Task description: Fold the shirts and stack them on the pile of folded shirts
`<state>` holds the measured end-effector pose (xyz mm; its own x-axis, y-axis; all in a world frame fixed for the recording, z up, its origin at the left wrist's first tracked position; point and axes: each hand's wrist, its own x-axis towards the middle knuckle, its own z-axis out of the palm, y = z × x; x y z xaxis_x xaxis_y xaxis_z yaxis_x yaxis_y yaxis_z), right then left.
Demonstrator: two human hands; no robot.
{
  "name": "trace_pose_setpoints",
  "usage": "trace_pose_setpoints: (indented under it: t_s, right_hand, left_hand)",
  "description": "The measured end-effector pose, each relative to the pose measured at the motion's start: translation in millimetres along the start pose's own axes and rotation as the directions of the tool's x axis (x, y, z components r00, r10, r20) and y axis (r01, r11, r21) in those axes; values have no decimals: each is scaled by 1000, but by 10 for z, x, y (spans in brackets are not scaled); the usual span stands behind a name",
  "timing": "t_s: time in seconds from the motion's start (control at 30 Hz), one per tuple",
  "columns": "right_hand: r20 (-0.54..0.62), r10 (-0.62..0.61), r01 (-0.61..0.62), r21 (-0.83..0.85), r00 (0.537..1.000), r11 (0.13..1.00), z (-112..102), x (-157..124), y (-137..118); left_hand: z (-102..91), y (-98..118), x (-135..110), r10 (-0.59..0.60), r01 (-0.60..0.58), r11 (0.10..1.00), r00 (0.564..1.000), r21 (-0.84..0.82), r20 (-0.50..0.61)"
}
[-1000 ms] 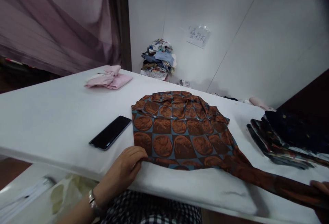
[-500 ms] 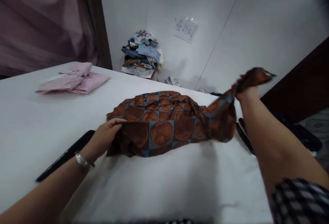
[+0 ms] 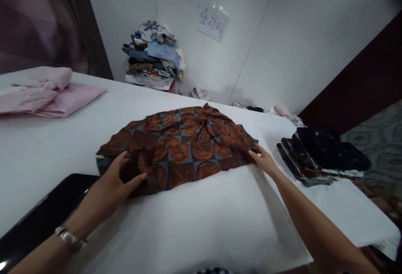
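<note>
A brown shirt (image 3: 182,150) with blue squares and orange-brown circles lies spread and wrinkled across the white table (image 3: 201,223). At its near left end is my left hand (image 3: 114,177), thumb and fingers apart, resting at a bunched fold of the cloth. My right hand (image 3: 261,158) has its fingers closed on the right corner of the shirt, low at the tabletop. A bracelet is on my left wrist. Part of the shirt's left edge is hidden behind my left hand.
A glossy black flat object (image 3: 47,211) lies left of my left arm. Folded pink cloth (image 3: 69,98) sits at the far left. Folded dark clothes (image 3: 323,152) are stacked at right. Against the wall stands a tall clothes pile (image 3: 153,56) beneath and left of a handwritten sign (image 3: 212,21).
My right hand has come down from the raised position, laying the shirt's lifted right end on the table. My left hand's fingers have spread from their pinch. The view has shifted right.
</note>
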<state>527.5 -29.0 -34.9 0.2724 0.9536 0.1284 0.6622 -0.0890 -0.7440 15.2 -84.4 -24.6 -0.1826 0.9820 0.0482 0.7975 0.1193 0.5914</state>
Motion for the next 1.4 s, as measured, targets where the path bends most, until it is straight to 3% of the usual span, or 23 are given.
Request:
trace_pose_setpoints:
  t_s: [0.07,0.17,0.3,0.43,0.53,0.67,0.83,0.97,1.1,1.2,1.27,1.33,1.4]
  right_hand:
    - [-6,-41,40,-31,999,999,1,-156,177]
    - [-22,-89,90,33,996,995,27,-150,227]
    - [-54,-22,34,236,998,971,-107,-24,152]
    - [-52,49,-27,360,997,933,-521,-145,293]
    - [22,87,-89,313,996,945,-773,-412,505]
    - [89,49,-61,133,995,989,-843,-747,686]
    - [-42,-37,30,-157,998,987,-814,-886,646]
    - [-85,-355,320,-278,931,906,-614,-956,378]
    - [119,-594,606,-124,795,786,-167,-1091,-44]
    - [288,-673,705,-14,682,709,173,-1162,-324]
    - [371,-687,737,12,625,676,359,-1170,-427]
    - [432,-683,755,6,589,655,509,-1154,-451]
    - [461,-673,766,-24,579,642,624,-1132,-418]
  left_hand:
    - [67,21,-101,95,-94,989,996,112,-3]
    - [134,56,-107,180,-175,976,983,132,-33]
    - [-22,121,-74,83,-76,991,995,107,-60]
    - [-269,131,-258,19,-14,999,995,52,-93]
    - [-305,45,-442,77,-75,996,994,41,-74]
    - [-253,-100,-552,62,-66,994,997,89,48]
    - [-330,-107,-567,-5,7,989,1000,151,-18]
    - [-350,-84,-648,-41,53,994,991,92,-127]
    - [-237,-102,-790,-62,77,992,987,102,-148]
    - [-156,-96,-867,-27,45,987,993,154,-115]
    - [-157,-90,-857,1,10,995,993,95,-117]
    - [-224,-82,-788,2,-9,999,988,-44,-152]
    - [-340,-63,-694,-2,-35,989,967,-141,-256]
